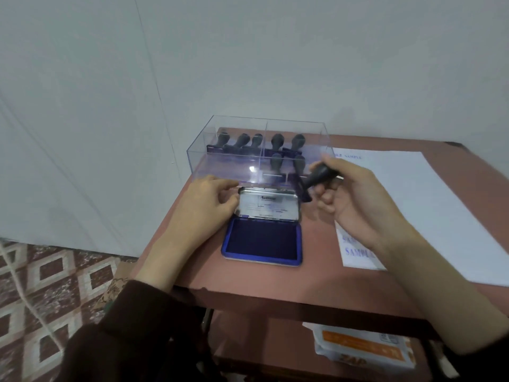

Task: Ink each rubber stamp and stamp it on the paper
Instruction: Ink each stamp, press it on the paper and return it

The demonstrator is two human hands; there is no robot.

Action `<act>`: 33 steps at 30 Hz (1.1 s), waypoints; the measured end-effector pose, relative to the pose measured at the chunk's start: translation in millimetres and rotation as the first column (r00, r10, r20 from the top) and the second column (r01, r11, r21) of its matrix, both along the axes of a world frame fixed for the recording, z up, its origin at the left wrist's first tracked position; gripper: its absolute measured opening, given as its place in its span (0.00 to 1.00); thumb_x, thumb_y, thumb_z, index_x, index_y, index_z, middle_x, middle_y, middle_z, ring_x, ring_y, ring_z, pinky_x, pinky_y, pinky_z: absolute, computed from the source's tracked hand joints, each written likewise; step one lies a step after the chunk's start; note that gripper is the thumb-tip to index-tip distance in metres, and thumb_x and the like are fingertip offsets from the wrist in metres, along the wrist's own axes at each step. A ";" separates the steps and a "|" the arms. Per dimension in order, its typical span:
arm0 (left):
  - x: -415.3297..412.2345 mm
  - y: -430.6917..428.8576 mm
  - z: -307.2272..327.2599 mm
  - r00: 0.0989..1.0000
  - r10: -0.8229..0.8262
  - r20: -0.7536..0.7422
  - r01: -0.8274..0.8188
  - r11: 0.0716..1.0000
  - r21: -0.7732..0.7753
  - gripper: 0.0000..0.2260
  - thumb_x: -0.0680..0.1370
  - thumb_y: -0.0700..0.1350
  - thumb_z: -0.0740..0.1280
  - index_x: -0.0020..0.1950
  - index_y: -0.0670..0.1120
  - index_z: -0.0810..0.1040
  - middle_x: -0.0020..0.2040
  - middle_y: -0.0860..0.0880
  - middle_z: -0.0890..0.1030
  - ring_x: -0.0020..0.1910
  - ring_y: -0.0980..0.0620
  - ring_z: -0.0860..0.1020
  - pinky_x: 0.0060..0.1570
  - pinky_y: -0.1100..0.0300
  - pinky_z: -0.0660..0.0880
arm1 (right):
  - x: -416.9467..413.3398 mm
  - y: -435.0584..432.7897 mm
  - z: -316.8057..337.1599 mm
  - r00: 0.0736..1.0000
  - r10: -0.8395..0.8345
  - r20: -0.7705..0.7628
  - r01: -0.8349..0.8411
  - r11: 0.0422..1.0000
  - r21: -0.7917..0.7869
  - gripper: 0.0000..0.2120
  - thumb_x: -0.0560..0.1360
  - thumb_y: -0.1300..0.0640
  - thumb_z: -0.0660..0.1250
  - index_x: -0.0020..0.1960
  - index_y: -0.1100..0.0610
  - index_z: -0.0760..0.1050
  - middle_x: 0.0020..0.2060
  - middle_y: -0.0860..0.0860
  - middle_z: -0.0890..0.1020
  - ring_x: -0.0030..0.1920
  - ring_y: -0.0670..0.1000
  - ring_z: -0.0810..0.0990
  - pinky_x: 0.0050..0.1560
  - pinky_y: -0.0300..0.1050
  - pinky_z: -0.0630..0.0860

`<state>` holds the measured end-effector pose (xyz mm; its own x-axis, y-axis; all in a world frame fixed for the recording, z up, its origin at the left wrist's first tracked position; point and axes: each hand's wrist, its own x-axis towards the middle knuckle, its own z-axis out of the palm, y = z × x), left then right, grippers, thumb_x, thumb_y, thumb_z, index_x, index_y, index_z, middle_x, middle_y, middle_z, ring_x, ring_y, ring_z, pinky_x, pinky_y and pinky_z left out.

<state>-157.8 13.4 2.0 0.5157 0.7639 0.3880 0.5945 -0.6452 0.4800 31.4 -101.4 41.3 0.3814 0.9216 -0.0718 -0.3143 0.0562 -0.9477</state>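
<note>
Right, my right grip (349, 194) is closed round the black handle of a rubber stamp (319, 176). The stamp hangs tilted in the air just above and to the right of the open ink pad (261, 241), its dark face turned toward the lid (268, 204). My left grip (203, 202) pinches that lid's left edge with curled fingers, propping it upright. To ink well, I judge I should level the face first (it is canted now), lower it flat onto the blue pad, press evenly and lift straight up. The left should steady the tin so it cannot skid on the surface (316, 244). The paper (413, 194) lies to the right, already carrying blue SAMPLE marks. Other stamps (242, 140) wait in the clear box (220, 166) behind.
</note>
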 end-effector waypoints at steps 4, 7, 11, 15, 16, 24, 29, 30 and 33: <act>25.2 -15.8 25.0 0.991 -0.104 0.083 0.105 0.994 -0.005 0.10 0.77 0.48 0.64 0.55 0.49 0.81 0.49 0.52 0.81 0.49 0.55 0.77 0.50 0.65 0.71 | 49.2 -8.9 10.3 0.974 -0.099 -0.205 0.103 0.995 0.008 0.10 0.75 0.54 0.63 0.40 0.60 0.75 0.28 0.53 0.73 0.26 0.47 0.67 0.23 0.37 0.62; 55.7 -32.8 41.0 0.955 -0.293 0.052 0.294 0.956 -0.016 0.10 0.77 0.47 0.65 0.56 0.49 0.81 0.49 0.53 0.81 0.49 0.58 0.77 0.49 0.70 0.69 | 88.1 -8.1 15.5 0.948 -0.211 -0.237 0.216 0.976 -0.004 0.10 0.75 0.53 0.65 0.40 0.59 0.73 0.29 0.54 0.73 0.26 0.48 0.67 0.23 0.37 0.63; 98.9 -46.9 42.1 0.861 -0.506 -0.049 0.504 0.863 -0.044 0.13 0.77 0.50 0.63 0.60 0.50 0.78 0.56 0.55 0.79 0.49 0.62 0.75 0.51 0.72 0.67 | 129.7 8.7 13.2 0.950 -0.302 -0.077 0.303 0.953 0.004 0.10 0.76 0.54 0.66 0.40 0.58 0.71 0.30 0.53 0.73 0.25 0.46 0.68 0.23 0.36 0.64; 125.0 -47.5 29.5 0.785 -0.593 -0.181 0.591 0.803 -0.071 0.18 0.78 0.54 0.62 0.67 0.52 0.73 0.67 0.53 0.72 0.66 0.58 0.68 0.66 0.59 0.65 | 152.4 33.5 8.2 0.893 -0.345 0.288 0.362 0.932 -0.005 0.07 0.76 0.57 0.66 0.42 0.58 0.73 0.29 0.53 0.73 0.25 0.47 0.68 0.23 0.35 0.64; 128.0 -45.6 26.5 0.778 -0.591 -0.211 0.591 0.804 -0.074 0.19 0.78 0.55 0.61 0.68 0.53 0.71 0.69 0.54 0.69 0.68 0.59 0.65 0.68 0.60 0.63 | 155.4 39.0 7.3 0.849 -0.353 0.393 0.380 0.925 0.010 0.05 0.76 0.57 0.66 0.44 0.59 0.74 0.30 0.54 0.75 0.25 0.47 0.69 0.24 0.35 0.65; 132.8 -36.1 11.3 0.733 -0.595 -0.330 0.610 0.789 -0.069 0.22 0.77 0.59 0.61 0.70 0.59 0.66 0.73 0.57 0.61 0.70 0.62 0.59 0.66 0.66 0.59 | 166.6 68.7 -3.0 0.501 -0.299 0.813 0.363 0.924 0.116 0.05 0.73 0.56 0.70 0.46 0.55 0.75 0.33 0.47 0.76 0.31 0.40 0.74 0.37 0.30 0.69; 133.9 -34.5 6.2 0.722 -0.615 -0.317 0.632 0.773 -0.058 0.22 0.75 0.60 0.59 0.67 0.57 0.70 0.70 0.56 0.66 0.67 0.60 0.62 0.64 0.63 0.64 | 169.5 74.8 -13.0 0.424 -0.255 0.869 0.324 0.939 0.117 0.05 0.74 0.56 0.69 0.43 0.57 0.75 0.29 0.48 0.71 0.26 0.39 0.68 0.32 0.26 0.65; 134.4 -34.5 5.7 0.723 -0.617 -0.311 0.635 0.771 -0.053 0.22 0.74 0.61 0.58 0.67 0.56 0.71 0.69 0.56 0.67 0.67 0.60 0.63 0.64 0.63 0.64 | 170.5 75.1 -14.2 0.412 -0.251 0.876 0.326 0.938 0.115 0.05 0.74 0.56 0.69 0.43 0.57 0.75 0.29 0.48 0.71 0.26 0.39 0.68 0.32 0.27 0.65; 134.8 -34.1 5.6 0.725 -0.625 -0.287 0.636 0.769 -0.068 0.21 0.75 0.60 0.59 0.66 0.56 0.72 0.68 0.55 0.68 0.66 0.58 0.64 0.64 0.61 0.65 | 171.9 75.7 -15.2 0.360 -0.229 0.904 0.326 0.939 0.108 0.05 0.73 0.55 0.69 0.43 0.56 0.74 0.29 0.47 0.72 0.27 0.38 0.68 0.33 0.26 0.66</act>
